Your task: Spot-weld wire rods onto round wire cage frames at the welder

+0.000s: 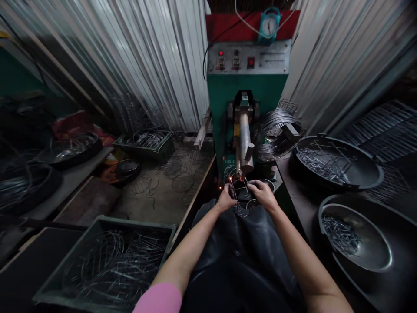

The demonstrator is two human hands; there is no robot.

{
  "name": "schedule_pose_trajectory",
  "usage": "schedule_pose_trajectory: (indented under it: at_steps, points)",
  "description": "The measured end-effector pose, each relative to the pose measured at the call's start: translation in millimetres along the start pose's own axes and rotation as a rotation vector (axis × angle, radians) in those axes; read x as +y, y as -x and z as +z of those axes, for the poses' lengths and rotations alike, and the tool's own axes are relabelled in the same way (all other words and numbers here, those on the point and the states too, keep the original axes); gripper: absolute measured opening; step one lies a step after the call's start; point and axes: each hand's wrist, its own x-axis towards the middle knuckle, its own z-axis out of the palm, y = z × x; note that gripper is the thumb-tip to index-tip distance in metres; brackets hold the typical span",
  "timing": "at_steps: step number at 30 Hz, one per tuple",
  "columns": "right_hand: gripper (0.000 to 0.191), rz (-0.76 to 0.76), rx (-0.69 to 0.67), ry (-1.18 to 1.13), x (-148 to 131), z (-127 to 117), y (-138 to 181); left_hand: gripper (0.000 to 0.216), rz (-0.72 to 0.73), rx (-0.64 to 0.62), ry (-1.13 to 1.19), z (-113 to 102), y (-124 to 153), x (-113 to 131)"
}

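Note:
My left hand [227, 198] is closed around the left side of a round wire frame [243, 212], just below the metal arm [244, 134] of a green spot welder [273, 89]. My right hand [262, 194] pinches at the frame's right side, by a short wire rod that slants toward the tip of the arm. Whether the rod is part of the frame I cannot tell. Orange sparks glow at the tip and beside my left fingers. A dark apron [241, 261] covers my lap beneath the frame.
Behind my right hand hangs a coil of wire [273, 132]. At the right stand a black pan [368, 174] of wire pieces and a metal bowl [374, 243] of small bent parts. A green crate [104, 221] of wire frames is at the lower left. A wall of corrugated sheet [146, 56] rises behind.

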Motion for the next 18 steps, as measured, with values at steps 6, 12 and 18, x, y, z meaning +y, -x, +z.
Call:
schedule_pose_trajectory:
  at_steps: [6, 12, 18]
  points:
    - [0.029, 0.107, -0.160, -0.152, 25.7, -13.2, 34.7, 0.061, -0.013, -0.001, 0.053, 3.4, 4.1, -4.0]
    - [0.032, 0.076, -0.083, -0.182, 13.3, -5.8, 15.2, 0.058, -0.170, 0.081, 0.232, 11.1, 5.1, 0.2]
    - [0.027, 0.048, -0.060, -0.114, -2.8, 2.0, -0.7, 0.060, -0.302, 0.055, 0.303, 7.2, 1.6, 5.2]
